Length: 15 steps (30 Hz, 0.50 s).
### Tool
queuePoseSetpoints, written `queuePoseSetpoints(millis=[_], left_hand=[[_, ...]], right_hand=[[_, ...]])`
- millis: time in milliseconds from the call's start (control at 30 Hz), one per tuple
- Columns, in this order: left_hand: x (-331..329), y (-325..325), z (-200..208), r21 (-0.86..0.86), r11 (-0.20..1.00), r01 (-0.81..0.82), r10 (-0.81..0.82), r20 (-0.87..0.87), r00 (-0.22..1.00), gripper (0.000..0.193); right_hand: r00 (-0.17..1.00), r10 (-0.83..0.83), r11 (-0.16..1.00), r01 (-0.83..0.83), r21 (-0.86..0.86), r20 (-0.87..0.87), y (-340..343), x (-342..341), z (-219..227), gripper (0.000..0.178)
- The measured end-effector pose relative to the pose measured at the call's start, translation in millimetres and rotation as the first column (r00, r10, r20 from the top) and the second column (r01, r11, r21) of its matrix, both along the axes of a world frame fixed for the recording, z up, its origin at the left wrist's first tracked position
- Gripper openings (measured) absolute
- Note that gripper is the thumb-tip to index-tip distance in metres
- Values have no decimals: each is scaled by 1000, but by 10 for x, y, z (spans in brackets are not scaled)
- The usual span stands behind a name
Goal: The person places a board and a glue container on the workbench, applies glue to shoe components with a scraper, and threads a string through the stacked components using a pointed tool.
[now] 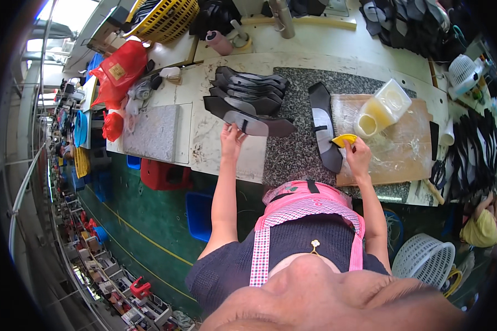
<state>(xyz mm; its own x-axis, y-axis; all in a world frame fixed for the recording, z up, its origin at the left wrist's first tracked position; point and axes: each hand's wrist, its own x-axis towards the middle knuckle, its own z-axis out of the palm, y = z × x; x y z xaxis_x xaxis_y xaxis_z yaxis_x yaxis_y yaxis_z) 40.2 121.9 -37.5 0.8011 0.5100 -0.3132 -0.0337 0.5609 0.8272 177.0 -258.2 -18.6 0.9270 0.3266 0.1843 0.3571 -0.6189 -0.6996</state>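
Note:
My left hand [233, 140] pinches the near edge of a curved black-and-grey piece [248, 122], the nearest of a fanned row of similar flat pieces [249, 88]. Between the fingers of my right hand [358, 156] is a small yellow scraper [344, 139]. Its edge is close to another curved black-and-grey piece [324, 124], which lies lengthwise away from me on a speckled granite slab [295, 110]. Whether the scraper touches that piece I cannot tell. A translucent tub with yellowish contents [385, 107] lies tipped just beyond my right hand.
The tub rests on a plastic-covered cardboard sheet [408, 146]. A grey stone slab [151, 132] and a red bag [119, 71] are on the left. Bottles and a yellow basket [168, 19] stand at the back. Black pieces [472, 154] hang at right, above a white basket [423, 259].

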Motion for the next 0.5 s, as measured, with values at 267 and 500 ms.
queuePoseSetpoints(millis=[267,500], left_hand=[[396,815,-854,89,944,-317,330,-288,899,15],[208,1279,-951,135,952,-276,307,-454,836,33]], right_hand=[[988,-149,983,152,106,-40,-274,-19,320,13],[922,-380,922,370,114,77,-477,224,306,10]])
